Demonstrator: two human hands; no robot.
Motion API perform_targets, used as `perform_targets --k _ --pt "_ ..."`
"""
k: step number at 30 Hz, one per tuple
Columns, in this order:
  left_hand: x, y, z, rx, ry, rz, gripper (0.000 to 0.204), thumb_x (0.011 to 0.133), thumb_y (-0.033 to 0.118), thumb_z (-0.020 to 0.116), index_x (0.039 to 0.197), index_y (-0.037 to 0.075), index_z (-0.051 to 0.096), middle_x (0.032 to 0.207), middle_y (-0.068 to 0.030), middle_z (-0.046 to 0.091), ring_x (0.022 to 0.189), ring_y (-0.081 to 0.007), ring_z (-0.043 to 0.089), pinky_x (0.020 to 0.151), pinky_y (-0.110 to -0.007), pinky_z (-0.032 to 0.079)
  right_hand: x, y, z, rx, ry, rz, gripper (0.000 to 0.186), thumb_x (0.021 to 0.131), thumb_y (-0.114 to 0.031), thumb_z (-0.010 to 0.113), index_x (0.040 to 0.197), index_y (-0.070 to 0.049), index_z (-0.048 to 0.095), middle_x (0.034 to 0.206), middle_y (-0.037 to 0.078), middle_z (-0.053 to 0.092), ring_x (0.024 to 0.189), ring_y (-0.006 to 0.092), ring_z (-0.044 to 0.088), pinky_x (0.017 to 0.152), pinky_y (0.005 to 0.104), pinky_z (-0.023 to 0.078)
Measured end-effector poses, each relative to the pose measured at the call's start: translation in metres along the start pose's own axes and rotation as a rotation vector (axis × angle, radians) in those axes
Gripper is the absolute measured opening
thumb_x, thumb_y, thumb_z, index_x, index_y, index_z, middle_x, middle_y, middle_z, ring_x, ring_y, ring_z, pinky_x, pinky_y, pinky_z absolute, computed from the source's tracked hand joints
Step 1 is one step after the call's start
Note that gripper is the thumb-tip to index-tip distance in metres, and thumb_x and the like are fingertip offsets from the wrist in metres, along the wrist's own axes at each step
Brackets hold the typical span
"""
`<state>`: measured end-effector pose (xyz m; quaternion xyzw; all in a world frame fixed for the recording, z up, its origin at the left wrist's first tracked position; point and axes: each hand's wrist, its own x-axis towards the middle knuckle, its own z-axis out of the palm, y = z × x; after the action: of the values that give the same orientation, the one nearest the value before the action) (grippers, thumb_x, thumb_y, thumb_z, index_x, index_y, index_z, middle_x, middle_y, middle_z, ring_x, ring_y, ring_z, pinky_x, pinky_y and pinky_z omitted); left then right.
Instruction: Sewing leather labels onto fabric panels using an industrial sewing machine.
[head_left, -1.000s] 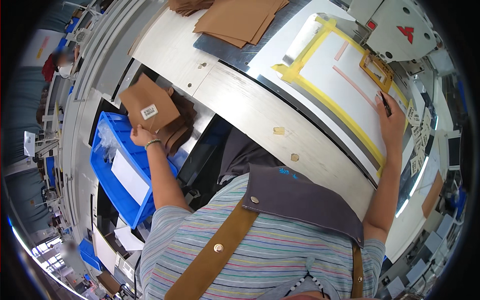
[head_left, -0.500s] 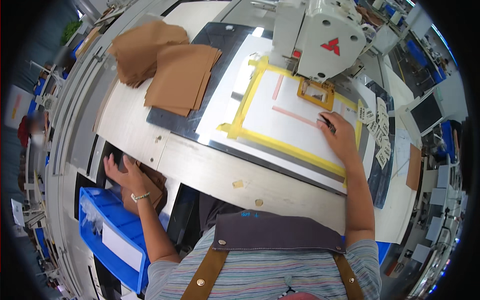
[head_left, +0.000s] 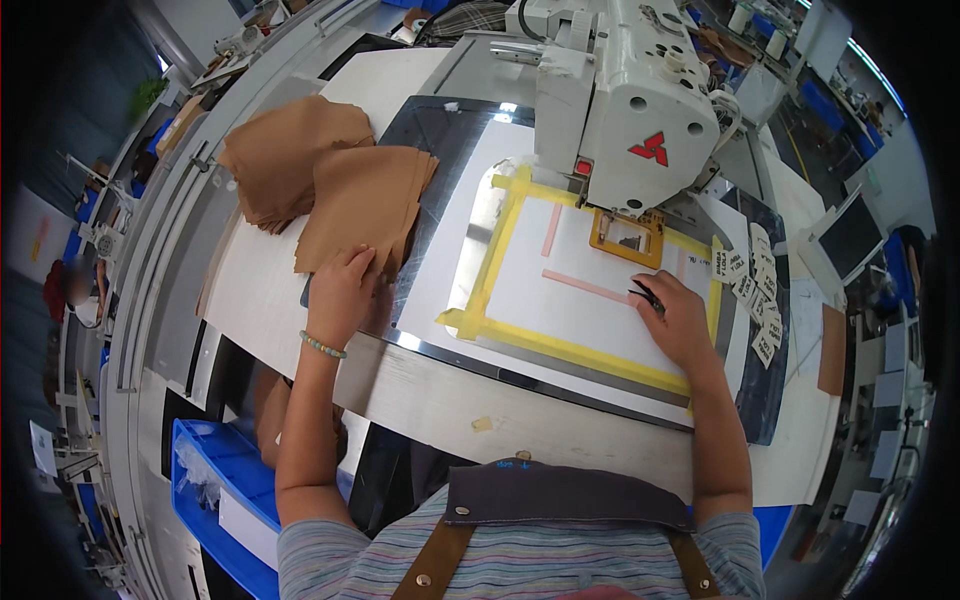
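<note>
My left hand (head_left: 343, 290) is at the near edge of a stack of brown flat pieces (head_left: 365, 200), leather or cloth, I cannot tell which. Its fingers are bent together over the edge of the upper piece; the thumb's grip is partly hidden. My right hand (head_left: 676, 318) rests over the white sheet (head_left: 560, 325), closed on small dark tweezers or snips (head_left: 648, 294) whose pointed tips show beyond the fingers. Yellow tape (head_left: 575, 345) frames the sheet, and pinkish strips (head_left: 585, 286) lie on it. Just beyond my right hand sits the sewing machine's yellow clamp frame (head_left: 627, 237).
The white sewing machine head (head_left: 650, 120) rises above the sheet. A second brown stack (head_left: 285, 165) lies at the far left. Several printed white labels (head_left: 765, 290) are at the right. A blue bin (head_left: 225, 470) stands below left, with brown pieces (head_left: 270, 415) beside it.
My left hand has moved up from beside the blue bin to the brown stack on the table. My right hand stays over the sheet with its tool. The view has tilted slightly.
</note>
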<state>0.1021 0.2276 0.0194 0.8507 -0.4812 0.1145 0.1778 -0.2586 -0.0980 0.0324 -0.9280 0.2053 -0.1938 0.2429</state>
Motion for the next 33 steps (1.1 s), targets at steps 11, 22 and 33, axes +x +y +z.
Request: perform_targets --k 11,22,33 --pt "0.035 -0.086 -0.005 -1.244 0.375 -0.528 0.013 0.100 0.012 0.074 0.090 0.007 0.067 0.073 0.0049 0.058 0.061 -0.0010 0.048 0.053 -0.019 0.036 -0.001 0.006 0.002 -0.026 -0.015 -0.046 0.028 0.097 -0.022 0.073 0.117 -0.003 0.071 0.100 0.013 0.070 0.078 0.0321 0.070 0.071 0.0379 0.055" --pt "0.094 0.106 0.011 -0.735 0.408 -0.025 0.013 0.095 0.011 0.078 0.091 0.000 0.072 0.085 -0.0029 0.075 0.062 -0.0123 0.066 0.062 -0.026 0.055 -0.007 0.015 0.005 -0.022 0.035 -0.044 0.029 0.099 -0.027 0.072 0.117 -0.005 0.072 0.102 0.010 0.071 0.079 0.0291 0.069 0.072 0.0373 0.055" --pt "0.023 0.152 0.050 -0.200 0.083 0.482 0.026 0.088 0.005 0.077 0.113 0.001 0.071 0.123 -0.0104 0.073 0.108 -0.0304 0.069 0.092 -0.040 0.057 -0.002 -0.016 0.010 -0.131 -0.018 -0.252 0.034 0.096 -0.032 0.074 0.121 -0.009 0.070 0.104 0.005 0.066 0.081 0.0279 0.069 0.070 0.0385 0.056"
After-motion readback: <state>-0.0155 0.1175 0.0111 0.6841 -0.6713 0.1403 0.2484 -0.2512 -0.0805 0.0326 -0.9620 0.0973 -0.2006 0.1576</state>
